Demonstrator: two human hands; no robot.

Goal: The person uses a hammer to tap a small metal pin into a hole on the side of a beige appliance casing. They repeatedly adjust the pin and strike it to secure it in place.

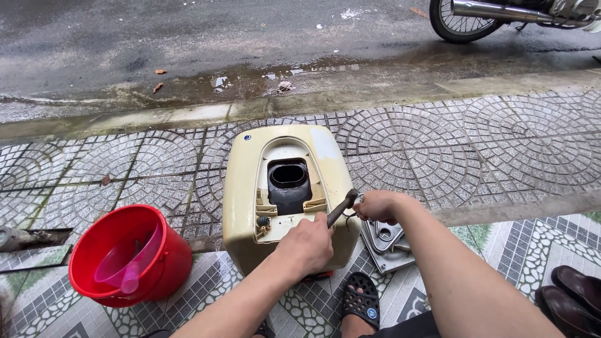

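Housing: cream plastic casing (244, 188) lies flat on the patterned paving (488, 156), just my side of the kerb, its hollow side up; I see a dark oval opening (288, 178) near its middle.
Left hand: my left hand (307, 245) rests over the casing's near edge, its grip clenched around the lower end of a dark-handled tool (342, 207).
Right hand: my right hand (375, 205) sits just beside the casing's right near corner, fingers curled at the tool's upper end; I cannot tell whether that grip clamps the tool or some small part beside it.
Tool: it slants up and to the right between my two hands, above the casing's right near corner.
Metal plate: grey pressed plate (387, 243) lies on the tiles under my right forearm, touching or just beside the casing.
Bucket: red bucket (164, 263) stands to the left of the casing, near but apart, with a pink scoop (128, 266) inside.
Foot: black sandal (360, 299) on my foot, on the tiles below the casing.
Shoes: dark brown shoes (573, 294) at the right lower edge.
Street: wet road (188, 44) beyond the kerb; a motorbike wheel (463, 22) at the top right.
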